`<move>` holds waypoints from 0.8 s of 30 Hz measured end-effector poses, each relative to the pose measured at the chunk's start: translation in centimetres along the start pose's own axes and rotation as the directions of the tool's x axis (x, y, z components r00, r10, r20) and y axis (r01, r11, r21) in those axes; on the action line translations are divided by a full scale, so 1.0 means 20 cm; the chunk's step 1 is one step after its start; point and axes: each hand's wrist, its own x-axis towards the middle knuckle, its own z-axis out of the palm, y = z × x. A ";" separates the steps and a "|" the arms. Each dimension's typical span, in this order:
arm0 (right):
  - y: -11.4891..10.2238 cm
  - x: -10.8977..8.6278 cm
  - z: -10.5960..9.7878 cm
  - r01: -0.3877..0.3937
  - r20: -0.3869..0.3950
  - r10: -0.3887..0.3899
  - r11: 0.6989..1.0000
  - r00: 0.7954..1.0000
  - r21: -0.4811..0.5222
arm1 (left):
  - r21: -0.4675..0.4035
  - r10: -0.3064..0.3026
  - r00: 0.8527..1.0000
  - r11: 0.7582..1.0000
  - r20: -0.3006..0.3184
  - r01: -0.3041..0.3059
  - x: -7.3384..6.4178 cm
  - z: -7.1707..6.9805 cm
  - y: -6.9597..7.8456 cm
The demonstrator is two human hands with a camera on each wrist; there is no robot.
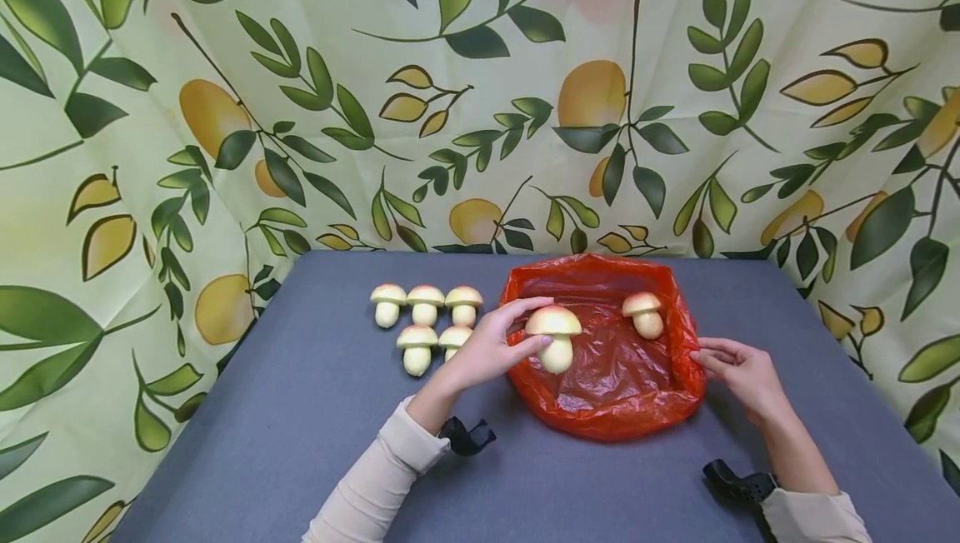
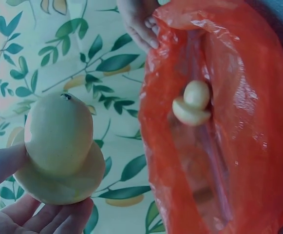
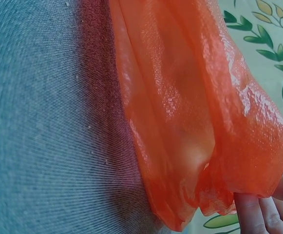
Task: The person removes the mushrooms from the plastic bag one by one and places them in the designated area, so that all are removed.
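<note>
Desk (image 1: 262,451): five mushrooms (image 1: 425,307), three in the back row, two in front
Red bag (image 1: 607,426): one, mouth open, one loose mushroom (image 1: 643,315) inside, its stem slanting near-right
Held mushroom (image 1: 555,339): one, over the bag's left part; head view shows cap uppermost, stem down, long axis nearly vertical
Hands: two; left hand (image 1: 491,345) pinching the held mushroom, right hand (image 1: 746,374) pinching the bag's right rim

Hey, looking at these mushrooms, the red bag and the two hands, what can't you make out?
- Head view: the lower-right mushroom of the group is partly hidden by the left hand.
- Left wrist view: the red bag is cut off by the right and bottom edges.
- Right wrist view: the right hand is cut off by the frame; the pale patch through the plastic is too blurred to identify.
</note>
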 end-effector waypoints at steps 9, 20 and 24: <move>0.01 0.00 0.00 0.009 -0.003 -0.009 1.000 1.000 0.018 | -0.049 -0.055 0.998 0.997 0.004 0.056 -0.06 -0.04 -0.04; 0.01 0.00 0.00 0.010 -0.003 -0.010 1.000 1.000 0.013 | -0.021 -0.026 1.000 0.999 0.009 0.026 -0.14 -0.10 -0.10; 0.00 0.01 0.01 0.008 -0.004 -0.008 1.000 1.000 -0.001 | -0.014 -0.034 0.999 0.999 0.013 0.034 -0.15 -0.13 -0.11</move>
